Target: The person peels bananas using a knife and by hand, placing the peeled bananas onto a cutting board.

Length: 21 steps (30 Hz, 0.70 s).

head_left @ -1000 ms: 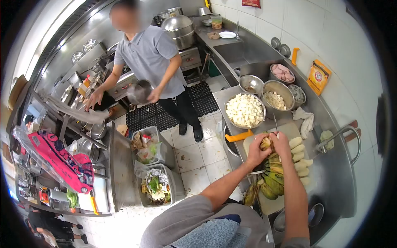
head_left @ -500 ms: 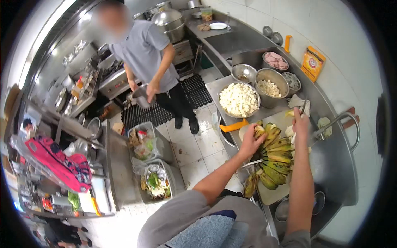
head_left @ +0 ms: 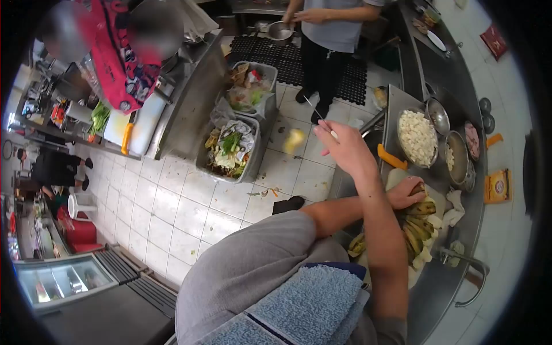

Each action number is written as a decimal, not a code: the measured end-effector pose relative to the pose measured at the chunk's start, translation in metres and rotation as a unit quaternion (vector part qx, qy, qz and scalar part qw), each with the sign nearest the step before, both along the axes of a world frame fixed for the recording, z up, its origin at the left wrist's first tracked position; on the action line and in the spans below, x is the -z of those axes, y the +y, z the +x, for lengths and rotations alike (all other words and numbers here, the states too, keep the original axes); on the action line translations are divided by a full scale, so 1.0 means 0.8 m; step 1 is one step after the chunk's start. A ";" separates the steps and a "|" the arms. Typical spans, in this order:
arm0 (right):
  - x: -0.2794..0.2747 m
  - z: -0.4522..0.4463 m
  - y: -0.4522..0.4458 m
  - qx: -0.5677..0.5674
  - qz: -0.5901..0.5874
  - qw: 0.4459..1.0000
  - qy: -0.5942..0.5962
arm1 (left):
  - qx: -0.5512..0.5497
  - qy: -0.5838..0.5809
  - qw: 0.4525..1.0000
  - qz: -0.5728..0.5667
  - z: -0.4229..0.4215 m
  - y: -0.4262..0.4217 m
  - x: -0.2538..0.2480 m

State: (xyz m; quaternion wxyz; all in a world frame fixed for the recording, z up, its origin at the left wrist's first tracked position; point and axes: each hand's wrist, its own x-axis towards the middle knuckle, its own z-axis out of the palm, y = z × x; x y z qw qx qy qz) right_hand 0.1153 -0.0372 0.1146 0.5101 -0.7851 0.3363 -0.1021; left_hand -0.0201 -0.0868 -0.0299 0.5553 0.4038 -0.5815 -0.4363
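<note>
My right hand [head_left: 345, 146] is stretched out past the counter's edge, closed on a small knife [head_left: 312, 108] whose thin blade points up and away. A blurred yellow peel-like scrap [head_left: 295, 141] hangs in the air just left of that hand. Under my right forearm, my left hand [head_left: 406, 193] curls over the end of a banana at the top of a large bunch of green-yellow bananas [head_left: 418, 230]. The bunch lies on a pale cutting board [head_left: 397, 177], and my right arm hides part of it.
A bowl of white cubes [head_left: 418, 137], a steel pot [head_left: 457, 158] and an orange handle [head_left: 392, 156] are beyond my left hand. Two scrap-filled bins [head_left: 251, 164] stand on the floor to the left. A co-worker [head_left: 339, 34] holds a metal bowl [head_left: 280, 31].
My right hand has swung left with the knife, from over the board to above the floor, and the yellow scrap has left it. The view has turned left. My left hand stays at the bananas.
</note>
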 end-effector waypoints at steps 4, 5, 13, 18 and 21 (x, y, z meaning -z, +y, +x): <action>-0.009 -0.016 0.002 0.025 -0.106 0.994 0.019 | 0.017 0.012 1.000 -0.016 0.014 -0.007 0.014; -0.011 -0.043 -0.008 0.053 -0.135 0.989 0.021 | 0.047 0.021 0.999 -0.002 0.009 -0.011 0.010; 0.000 -0.313 0.011 0.443 0.025 0.885 -0.141 | 0.193 0.123 0.968 0.100 0.016 -0.031 0.018; 0.053 -0.328 0.072 0.492 -0.054 0.869 0.017 | 0.248 0.268 0.913 0.182 0.017 -0.028 0.017; 0.077 -0.302 0.079 0.481 -0.192 0.855 0.039 | 0.267 0.312 0.890 0.197 0.019 -0.025 0.013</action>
